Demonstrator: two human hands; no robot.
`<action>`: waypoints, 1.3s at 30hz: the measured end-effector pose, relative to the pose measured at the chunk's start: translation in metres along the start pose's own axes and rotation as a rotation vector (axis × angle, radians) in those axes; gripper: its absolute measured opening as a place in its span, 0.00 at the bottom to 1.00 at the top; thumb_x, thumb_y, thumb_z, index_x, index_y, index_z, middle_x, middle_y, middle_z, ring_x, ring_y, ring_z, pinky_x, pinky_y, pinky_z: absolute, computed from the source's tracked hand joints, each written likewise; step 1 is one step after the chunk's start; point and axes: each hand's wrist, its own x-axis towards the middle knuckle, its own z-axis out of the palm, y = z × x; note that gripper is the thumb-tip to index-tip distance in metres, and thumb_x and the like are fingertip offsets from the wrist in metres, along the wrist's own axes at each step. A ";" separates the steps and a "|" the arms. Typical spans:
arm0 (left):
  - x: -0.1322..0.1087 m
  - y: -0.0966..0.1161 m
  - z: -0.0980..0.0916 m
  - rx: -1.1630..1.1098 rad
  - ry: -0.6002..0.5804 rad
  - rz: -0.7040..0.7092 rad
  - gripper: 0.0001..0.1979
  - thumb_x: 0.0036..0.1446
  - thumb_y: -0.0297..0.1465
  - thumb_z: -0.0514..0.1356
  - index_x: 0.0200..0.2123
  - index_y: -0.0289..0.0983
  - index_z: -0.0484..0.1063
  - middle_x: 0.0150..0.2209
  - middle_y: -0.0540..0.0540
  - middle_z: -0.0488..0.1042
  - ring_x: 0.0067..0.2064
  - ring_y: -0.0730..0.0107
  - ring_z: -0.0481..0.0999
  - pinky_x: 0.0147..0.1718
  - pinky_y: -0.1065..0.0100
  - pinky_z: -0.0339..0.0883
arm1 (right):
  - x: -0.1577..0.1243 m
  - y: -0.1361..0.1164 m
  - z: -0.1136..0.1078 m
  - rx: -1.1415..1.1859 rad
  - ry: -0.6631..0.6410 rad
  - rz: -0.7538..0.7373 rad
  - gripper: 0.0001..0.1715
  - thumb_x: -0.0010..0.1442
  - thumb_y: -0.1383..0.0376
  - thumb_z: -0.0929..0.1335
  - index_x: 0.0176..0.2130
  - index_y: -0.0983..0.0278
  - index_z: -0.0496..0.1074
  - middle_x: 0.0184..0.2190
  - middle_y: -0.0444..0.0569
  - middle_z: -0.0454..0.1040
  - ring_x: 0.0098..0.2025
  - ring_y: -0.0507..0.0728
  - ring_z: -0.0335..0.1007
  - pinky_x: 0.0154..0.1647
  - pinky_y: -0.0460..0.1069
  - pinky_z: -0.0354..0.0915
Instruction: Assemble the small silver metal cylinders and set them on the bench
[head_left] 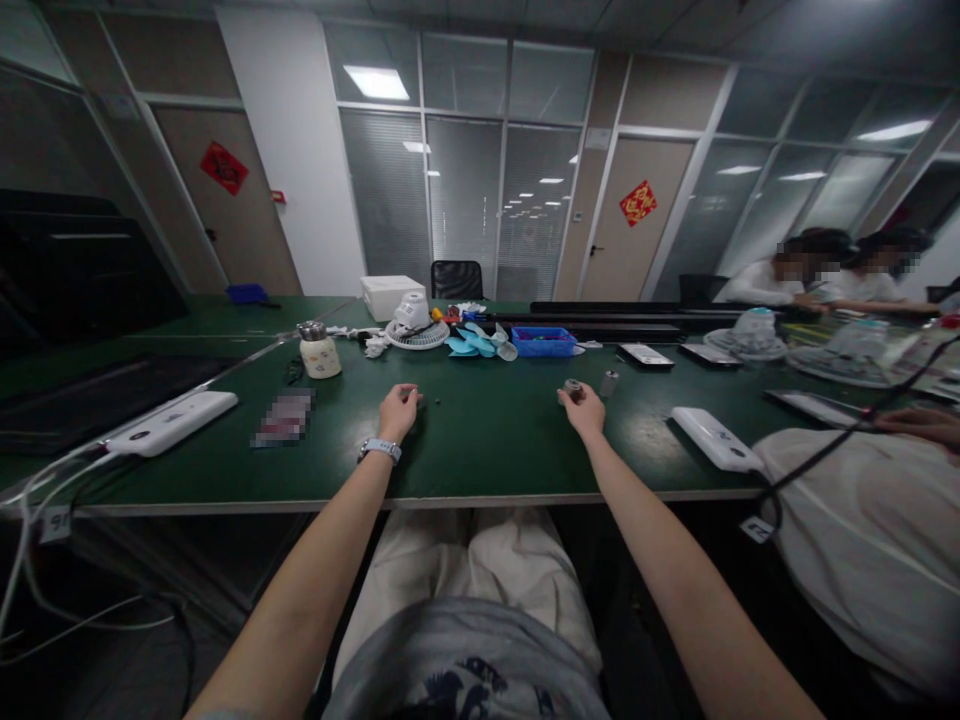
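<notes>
My right hand (585,410) pinches a small round grey metal part (573,386) above the green table (487,440). Just to its right, a small silver cylinder (610,383) stands upright on the tabletop. My left hand (399,411), with a watch on its wrist, is closed at the fingertips near the table; whatever it may hold is too small or hidden. A tiny dark piece (437,401) lies a short way to the right of those fingers.
Farther back are a white fan body (412,314), light blue fan blades (474,342) and a blue basket (543,342). A patterned jar (320,355) stands at left. White power strips (174,424) lie on both sides. A person in pale clothes (847,520) sits close at right.
</notes>
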 end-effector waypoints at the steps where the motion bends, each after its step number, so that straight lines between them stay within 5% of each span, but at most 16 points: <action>1: 0.001 0.000 0.001 0.000 0.000 -0.001 0.13 0.61 0.34 0.55 0.47 0.37 0.72 0.39 0.43 0.81 0.43 0.66 0.79 0.43 0.68 0.67 | 0.007 0.012 -0.011 -0.040 0.055 0.033 0.24 0.55 0.57 0.70 0.50 0.63 0.72 0.41 0.53 0.78 0.42 0.59 0.73 0.46 0.53 0.66; 8: 0.002 -0.003 0.002 0.040 0.021 0.015 0.14 0.61 0.35 0.55 0.46 0.37 0.72 0.37 0.43 0.81 0.42 0.65 0.79 0.42 0.68 0.66 | 0.031 0.055 -0.055 -0.181 0.193 0.246 0.23 0.55 0.61 0.68 0.50 0.66 0.71 0.43 0.58 0.74 0.46 0.63 0.70 0.48 0.55 0.63; 12: 0.002 -0.002 0.001 0.034 0.041 0.005 0.14 0.61 0.35 0.54 0.46 0.36 0.72 0.37 0.43 0.81 0.41 0.65 0.79 0.42 0.69 0.66 | 0.021 0.039 -0.057 -0.211 0.301 0.222 0.34 0.53 0.61 0.69 0.57 0.71 0.63 0.51 0.66 0.67 0.53 0.67 0.63 0.52 0.58 0.60; 15: 0.003 -0.002 -0.001 0.051 0.087 -0.016 0.13 0.61 0.34 0.53 0.44 0.37 0.73 0.36 0.43 0.81 0.41 0.64 0.79 0.43 0.67 0.66 | 0.001 0.004 -0.044 -0.248 0.437 -0.033 0.40 0.56 0.60 0.67 0.63 0.72 0.53 0.59 0.69 0.57 0.61 0.69 0.53 0.56 0.61 0.55; 17: 0.003 -0.002 -0.002 0.069 0.124 -0.036 0.13 0.60 0.33 0.53 0.44 0.38 0.73 0.36 0.43 0.81 0.42 0.63 0.79 0.44 0.66 0.66 | -0.018 -0.027 -0.023 -0.214 0.286 -0.281 0.33 0.60 0.60 0.64 0.62 0.67 0.57 0.58 0.64 0.58 0.61 0.66 0.53 0.57 0.60 0.54; 19: 0.003 -0.002 -0.003 0.069 0.137 -0.054 0.13 0.60 0.33 0.52 0.44 0.38 0.73 0.35 0.43 0.81 0.41 0.62 0.79 0.43 0.66 0.66 | -0.038 -0.061 0.008 -0.132 -0.013 -0.451 0.26 0.61 0.59 0.63 0.57 0.63 0.66 0.53 0.58 0.62 0.56 0.63 0.59 0.56 0.57 0.57; 22: 0.002 -0.001 -0.004 0.056 0.131 -0.064 0.13 0.59 0.34 0.52 0.43 0.38 0.73 0.34 0.44 0.81 0.39 0.63 0.79 0.42 0.66 0.66 | -0.061 -0.109 0.063 -0.054 -0.393 -0.425 0.29 0.58 0.49 0.67 0.54 0.61 0.72 0.48 0.55 0.64 0.51 0.61 0.62 0.53 0.54 0.60; 26: 0.002 0.001 -0.004 0.063 0.124 -0.061 0.12 0.59 0.34 0.52 0.42 0.39 0.73 0.33 0.44 0.80 0.39 0.63 0.79 0.41 0.67 0.66 | -0.076 -0.154 0.117 -0.104 -0.544 -0.362 0.27 0.53 0.43 0.69 0.48 0.52 0.77 0.54 0.52 0.61 0.58 0.64 0.53 0.57 0.58 0.53; 29: 0.003 0.001 -0.004 0.073 0.110 -0.062 0.12 0.59 0.34 0.52 0.42 0.39 0.73 0.33 0.44 0.80 0.39 0.63 0.79 0.40 0.66 0.66 | -0.080 -0.167 0.132 -0.135 -0.547 -0.310 0.19 0.55 0.45 0.69 0.41 0.51 0.80 0.56 0.51 0.62 0.58 0.65 0.51 0.57 0.59 0.51; 34: 0.005 0.001 -0.002 0.085 0.104 -0.058 0.13 0.59 0.34 0.52 0.42 0.39 0.73 0.32 0.44 0.80 0.39 0.62 0.78 0.40 0.66 0.66 | -0.072 -0.159 0.109 -0.103 -0.479 -0.379 0.16 0.59 0.49 0.68 0.38 0.53 0.80 0.51 0.51 0.67 0.55 0.63 0.55 0.53 0.58 0.53; 39: 0.006 0.000 -0.001 0.089 0.094 -0.042 0.13 0.59 0.34 0.52 0.42 0.39 0.73 0.31 0.46 0.80 0.38 0.62 0.78 0.38 0.67 0.66 | -0.020 -0.102 0.028 -0.204 -0.074 -0.522 0.17 0.65 0.57 0.62 0.43 0.59 0.78 0.46 0.53 0.71 0.51 0.61 0.58 0.54 0.57 0.49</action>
